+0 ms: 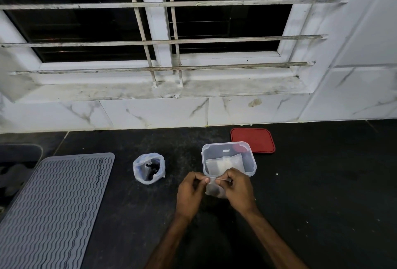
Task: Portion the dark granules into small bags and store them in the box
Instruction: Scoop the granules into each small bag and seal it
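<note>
So the window [150,21] is pure black behind its grille [163,40], nothing to make out through it. Far left there's some dark shape cut off by the edge, can't tell what it is. The grey ribbed mat [53,208] runs off the near-left corner too.

Counter [311,193] is dark speckled stone, marble-look tiles [150,114] on the wall behind it, grubby sill [167,90] above those.

The clear box [228,159] sits mid-counter, open side up, with a couple of pale packets lying flat inside; what's in them is too hazy to read. Its red lid [253,139] lies flat just behind and to the right.

Left of the box is the open bag [148,168], mouth up, dark granules [153,169] in it.

Small bag [216,189] is held just in front of the box, hanging upright, long way vertical, top edge stretched left to right. Dark stuff is in the bottom, mostly hidden by the hands. Left hand [190,193] is pinching the top edge on one side, right hand [238,189] is pinching the other. Can't tell if the bag touches the counter.
</note>
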`<state>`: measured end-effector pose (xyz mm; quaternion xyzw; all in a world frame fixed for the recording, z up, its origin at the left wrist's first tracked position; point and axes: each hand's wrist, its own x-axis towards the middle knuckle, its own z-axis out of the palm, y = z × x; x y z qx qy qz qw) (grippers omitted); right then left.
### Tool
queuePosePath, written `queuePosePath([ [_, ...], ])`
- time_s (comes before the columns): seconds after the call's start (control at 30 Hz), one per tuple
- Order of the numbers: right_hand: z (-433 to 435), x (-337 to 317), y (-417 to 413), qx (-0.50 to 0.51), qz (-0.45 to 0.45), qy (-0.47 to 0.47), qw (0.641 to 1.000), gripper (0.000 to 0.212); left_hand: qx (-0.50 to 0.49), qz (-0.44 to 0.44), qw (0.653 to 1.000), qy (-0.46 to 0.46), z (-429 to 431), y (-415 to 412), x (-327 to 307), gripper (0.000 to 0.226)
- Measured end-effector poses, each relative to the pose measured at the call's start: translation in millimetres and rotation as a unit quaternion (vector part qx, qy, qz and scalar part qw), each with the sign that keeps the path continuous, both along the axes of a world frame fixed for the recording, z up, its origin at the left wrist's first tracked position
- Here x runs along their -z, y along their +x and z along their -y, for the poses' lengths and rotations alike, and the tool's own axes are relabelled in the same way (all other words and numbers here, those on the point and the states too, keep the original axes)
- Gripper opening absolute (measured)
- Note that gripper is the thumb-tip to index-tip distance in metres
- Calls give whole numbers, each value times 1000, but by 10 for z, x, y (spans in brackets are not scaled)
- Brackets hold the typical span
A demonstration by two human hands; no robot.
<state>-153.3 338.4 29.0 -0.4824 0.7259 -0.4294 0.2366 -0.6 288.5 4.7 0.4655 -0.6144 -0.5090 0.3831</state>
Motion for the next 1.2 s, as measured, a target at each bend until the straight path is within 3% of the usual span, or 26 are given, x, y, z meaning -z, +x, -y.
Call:
queuePosePath([
  [0.07, 35, -18, -30, 4, 52, -1, 999, 23, 33, -95, 994, 48, -3, 0, -26, 14],
  [0.13, 70, -26, -61, 10, 98, -10, 995, 19, 86, -116, 986, 81, -4, 26, 5, 32],
  [0.2, 90, -38, -63, 18, 132, -14, 991, 20, 109, -89, 985, 99, -14, 37, 17, 21],
  [0.3, 99, 1, -81, 40, 155, -7, 987, 15, 64, -80, 989, 106, 1, 31, 19, 4],
  [0.53, 139, -56, -87, -52, 165, 41, 984, 6, 28, -46, 996, 72, 83, 52, 55, 17],
  [0.8, 144, -26, -5, 22, 101, 2, 995, 24, 101, -130, 974, 153, -34, 52, 92, 36],
  [0.9, 148, -57, 63, -12, 49, -28, 998, 21, 104, -132, 969, 180, -18, 29, 98, 17],
  [1.0, 182, -87, 52, -1, 100, -25, 995, 13, 62, -132, 974, 172, 15, 10, 64, 3],
  [1.13, 169, -69, -56, -10, 154, 21, 988, 9, 15, -98, 987, 123, 52, 25, 58, 14],
  [1.2, 145, -57, -94, -2, 120, 31, 992, 15, 21, -77, 990, 117, 35, 45, 110, 15],
])
